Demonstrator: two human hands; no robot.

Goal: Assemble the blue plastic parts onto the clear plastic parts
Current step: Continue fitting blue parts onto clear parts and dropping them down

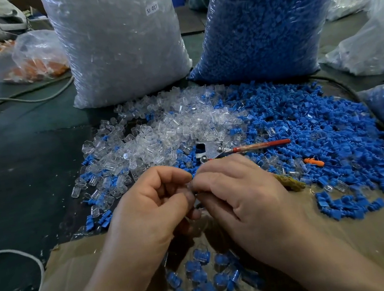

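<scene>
Near the middle, the left hand (150, 210) and right hand (244, 194) are meeting fingertip to fingertip, their curled fingers pinching a mostly hidden small part (192, 185), just nearer than the clear parts (160, 129) and blue parts (316, 131) heaped on the table (32, 163).

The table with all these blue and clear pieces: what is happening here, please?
A person is assembling small plastic pieces by hand. The left hand and the right hand meet at the fingertips and pinch a small part, mostly hidden by the fingers. Beyond them lie a pile of clear parts and a pile of blue parts, with a red-handled tool lying on them. Finished pieces, blue inside clear, lie in the cardboard box under the hands.
</scene>
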